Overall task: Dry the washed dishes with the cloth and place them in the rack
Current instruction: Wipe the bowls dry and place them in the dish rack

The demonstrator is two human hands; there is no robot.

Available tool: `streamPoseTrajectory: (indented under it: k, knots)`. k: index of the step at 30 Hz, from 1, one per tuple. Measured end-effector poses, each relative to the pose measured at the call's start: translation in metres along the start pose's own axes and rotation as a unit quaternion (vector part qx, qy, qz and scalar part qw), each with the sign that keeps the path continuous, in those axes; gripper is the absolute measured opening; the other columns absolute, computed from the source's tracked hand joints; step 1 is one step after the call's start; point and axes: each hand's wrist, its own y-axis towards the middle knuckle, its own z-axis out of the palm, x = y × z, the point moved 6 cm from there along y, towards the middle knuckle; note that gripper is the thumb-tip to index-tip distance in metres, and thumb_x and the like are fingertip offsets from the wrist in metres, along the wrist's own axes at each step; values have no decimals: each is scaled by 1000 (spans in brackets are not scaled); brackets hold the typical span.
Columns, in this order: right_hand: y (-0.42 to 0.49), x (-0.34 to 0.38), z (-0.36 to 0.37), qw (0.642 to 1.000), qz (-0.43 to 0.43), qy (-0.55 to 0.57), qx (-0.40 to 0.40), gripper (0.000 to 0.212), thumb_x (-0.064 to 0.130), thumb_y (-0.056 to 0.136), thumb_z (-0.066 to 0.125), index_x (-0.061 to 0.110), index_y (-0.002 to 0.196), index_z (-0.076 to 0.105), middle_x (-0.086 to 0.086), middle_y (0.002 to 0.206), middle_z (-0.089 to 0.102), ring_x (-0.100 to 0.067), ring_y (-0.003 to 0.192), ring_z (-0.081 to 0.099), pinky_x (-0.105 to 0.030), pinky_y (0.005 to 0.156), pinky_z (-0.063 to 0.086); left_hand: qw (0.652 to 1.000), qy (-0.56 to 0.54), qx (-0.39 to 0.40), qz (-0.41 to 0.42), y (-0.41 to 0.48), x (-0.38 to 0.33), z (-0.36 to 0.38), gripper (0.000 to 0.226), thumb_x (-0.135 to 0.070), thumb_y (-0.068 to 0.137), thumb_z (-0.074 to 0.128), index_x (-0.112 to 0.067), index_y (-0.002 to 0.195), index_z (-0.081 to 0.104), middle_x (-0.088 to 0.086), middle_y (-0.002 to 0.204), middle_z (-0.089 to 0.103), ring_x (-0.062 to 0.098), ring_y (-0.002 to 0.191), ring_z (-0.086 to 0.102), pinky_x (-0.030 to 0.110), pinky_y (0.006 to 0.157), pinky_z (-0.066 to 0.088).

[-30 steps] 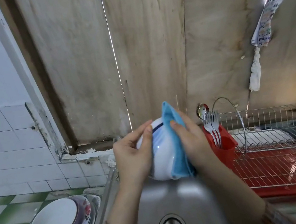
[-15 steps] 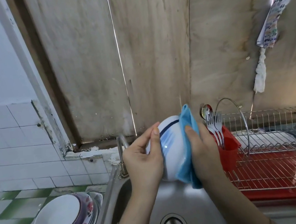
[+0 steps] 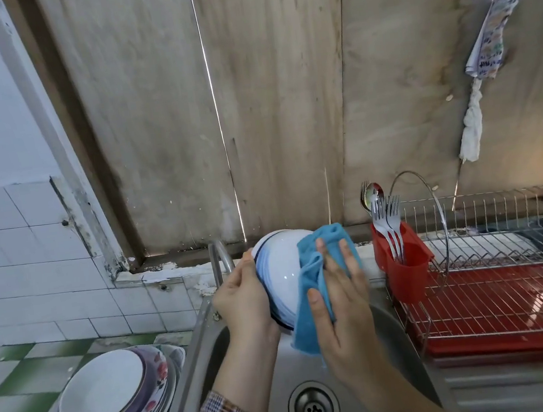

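Note:
A white bowl with blue bands is held on its side above the sink. My left hand grips its rim from the left. My right hand presses a blue cloth against the bowl's outer side, thumb under a fold of the cloth and fingers spread over it. The wire dish rack on a red tray stands to the right. A stack of wet plates and bowls sits at the lower left on the green and white counter.
A red cutlery cup with forks and a spoon hangs on the rack's left end, close to my right hand. The steel sink with its drain lies below the bowl. A tap rises behind my left hand.
The bowl has turned so more of its outer side faces me. My right hand with the cloth has slid over that side, and my left hand has shifted to the rim.

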Motion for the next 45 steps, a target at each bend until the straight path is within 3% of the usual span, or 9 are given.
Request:
streamPoseTrajectory:
  k: [10,13,17,26,31,33,35,38,45]
  knots:
    - [9,-12,-14,999,-22,-4,-48,40,41,95,44,29,133,48,-3,154,31,-26,144,24,-39,118,17,975,-36,89,-198,0,39,6,38,-35,93,59,-6,116,67,13,109,70,30,98,69,42,82,59]
    - [29,-25,-22,971,129,184,-79,37,42,89,45,37,124,55,-2,142,50,-18,133,44,-42,112,34,987,-46,92,-126,0,27,10,32,-27,89,66,-5,112,71,14,107,72,31,102,68,48,92,54]
    - [60,-39,-11,897,272,338,87,19,27,89,57,33,106,65,6,110,68,-15,106,60,-18,84,48,990,41,122,63,-10,-13,11,16,-14,93,61,-18,88,75,-4,81,75,11,76,67,28,75,57]
    - [44,20,-4,989,-24,-91,112,50,45,93,37,26,136,54,2,148,46,-24,142,34,-46,110,31,966,125,129,184,-27,-35,16,30,9,89,52,-10,83,74,-12,56,67,-2,53,57,16,54,48]
    - [35,22,-15,1000,25,15,-1,42,41,90,46,35,131,54,11,144,47,-19,141,34,-39,114,25,967,88,137,195,-37,-41,16,28,-1,89,63,-25,77,73,-1,73,73,4,63,66,15,61,52]
    - [41,-7,-17,963,185,193,-29,42,45,83,51,39,125,57,11,133,57,-17,129,49,-41,112,35,963,64,154,211,-37,-48,15,21,-9,87,67,-26,76,73,-4,71,74,4,65,67,17,64,52]
    - [44,-37,-8,847,359,391,-21,49,50,73,58,29,117,64,-1,115,68,-26,110,62,-49,101,46,958,33,185,218,-38,-56,15,15,-15,81,69,-24,71,76,-5,68,73,3,62,65,18,62,53]
    - [51,-59,-8,771,435,466,-17,36,46,71,64,19,94,68,-6,86,67,-26,82,61,-42,79,49,947,11,231,223,-38,-63,19,10,-19,76,73,-23,67,77,-6,64,71,4,57,62,19,57,52]
    - [59,-39,-28,883,261,368,-132,37,19,89,53,10,53,50,9,45,45,-5,44,42,-20,45,35,980,79,126,133,-12,-39,13,12,-22,91,65,-25,88,76,-5,95,76,3,85,66,24,80,53]
